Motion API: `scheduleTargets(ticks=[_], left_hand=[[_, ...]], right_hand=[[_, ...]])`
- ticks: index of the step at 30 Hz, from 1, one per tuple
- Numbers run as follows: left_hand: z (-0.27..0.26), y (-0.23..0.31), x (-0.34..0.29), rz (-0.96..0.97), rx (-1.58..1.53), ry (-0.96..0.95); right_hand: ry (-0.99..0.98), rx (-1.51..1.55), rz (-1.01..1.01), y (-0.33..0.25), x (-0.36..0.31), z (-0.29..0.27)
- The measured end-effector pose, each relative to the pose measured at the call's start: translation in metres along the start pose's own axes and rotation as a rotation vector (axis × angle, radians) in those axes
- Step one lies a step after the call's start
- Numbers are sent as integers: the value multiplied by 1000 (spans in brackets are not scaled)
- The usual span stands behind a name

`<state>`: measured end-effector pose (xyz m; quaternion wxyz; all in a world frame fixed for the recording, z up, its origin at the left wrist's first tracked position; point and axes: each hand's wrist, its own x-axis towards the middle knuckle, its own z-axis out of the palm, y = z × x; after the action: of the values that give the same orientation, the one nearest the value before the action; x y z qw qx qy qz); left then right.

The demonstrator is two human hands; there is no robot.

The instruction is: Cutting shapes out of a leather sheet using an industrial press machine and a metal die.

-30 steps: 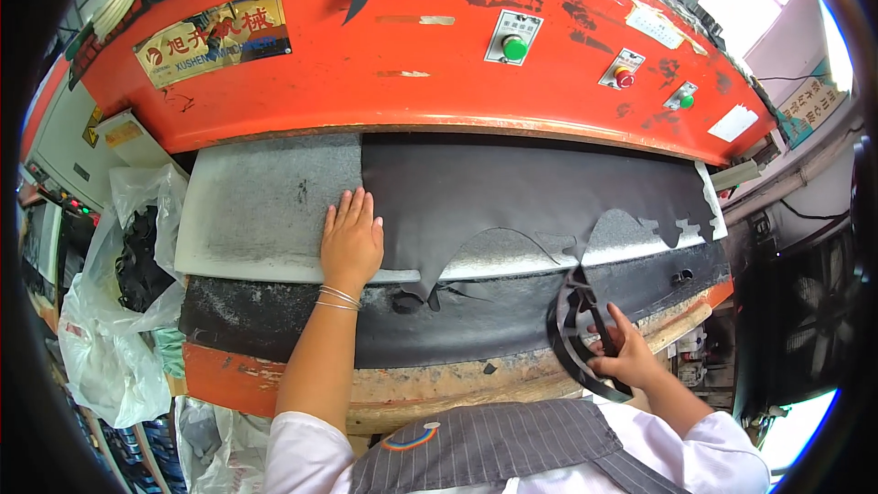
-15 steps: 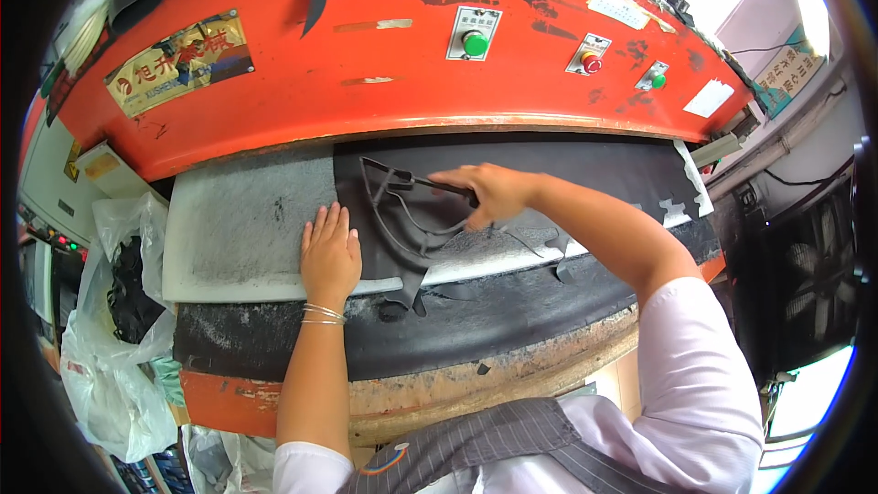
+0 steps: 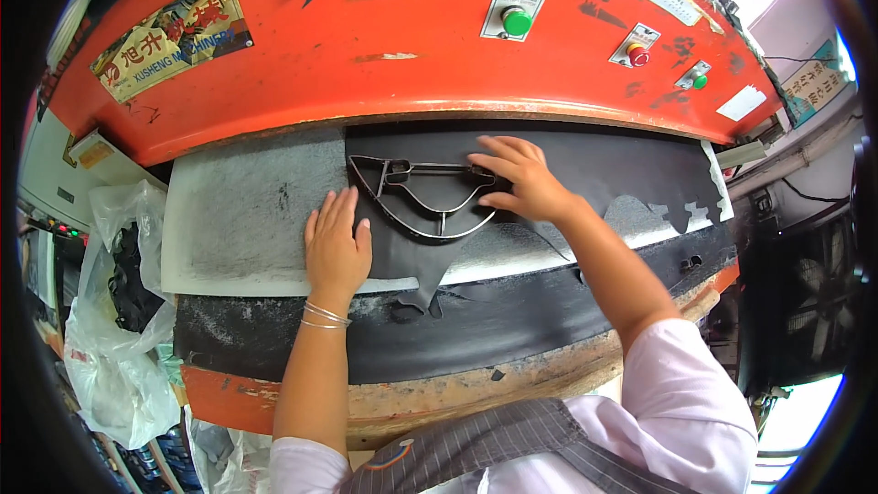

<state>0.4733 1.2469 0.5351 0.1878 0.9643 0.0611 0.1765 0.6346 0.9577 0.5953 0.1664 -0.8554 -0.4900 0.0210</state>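
A steel cutting die (image 3: 443,222), a curved metal outline with inner cross-pieces, lies flat on a black sheet of material (image 3: 585,165). My right hand (image 3: 533,185) is at the right end of the die, fingers spread, with fingertips and thumb on or close to its rim. To the left, my left hand (image 3: 336,242) rests flat with fingers stretched, partly over the white cutting board (image 3: 247,220) and beside the black sheet's left edge. A ragged tongue of black material (image 3: 425,274) hangs over the board's front edge.
A red press beam (image 3: 384,82) with green buttons (image 3: 517,21) and a red button (image 3: 637,55) spans the far side. Clear plastic bags (image 3: 119,375) with black scraps stand left. A dark fan (image 3: 814,302) is at right. The press bed's worn front edge (image 3: 402,398) lies nearest me.
The die, tilted up in my right hand before, now lies flat on the black sheet. My right hand's fingers have spread. My left hand stays nearly in place. The view has shifted slightly.
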Motion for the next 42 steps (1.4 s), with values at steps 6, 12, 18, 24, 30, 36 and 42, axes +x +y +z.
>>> scheduleTargets(ticks=[6, 12, 18, 24, 30, 36, 42], left_hand=[[14, -15, 45, -129, -209, 24], [17, -15, 55, -139, -149, -37], [9, -20, 52, -40, -176, -57], [7, -8, 55, -34, -100, -64], [4, 11, 57, -64, -34, -42], [-9, 16, 14, -142, -91, 127], [-52, 107, 0, -139, -633, 263]], right_hand=[[246, 36, 522, -28, -45, 45], [319, 80, 482, -29, -36, 50], [403, 40, 377, -27, -40, 48], [405, 2, 353, -22, -43, 45], [403, -15, 359, -20, -52, 38], [575, 296, 314, -26, -77, 13], [1821, 1224, 498, 54, -145, -136]])
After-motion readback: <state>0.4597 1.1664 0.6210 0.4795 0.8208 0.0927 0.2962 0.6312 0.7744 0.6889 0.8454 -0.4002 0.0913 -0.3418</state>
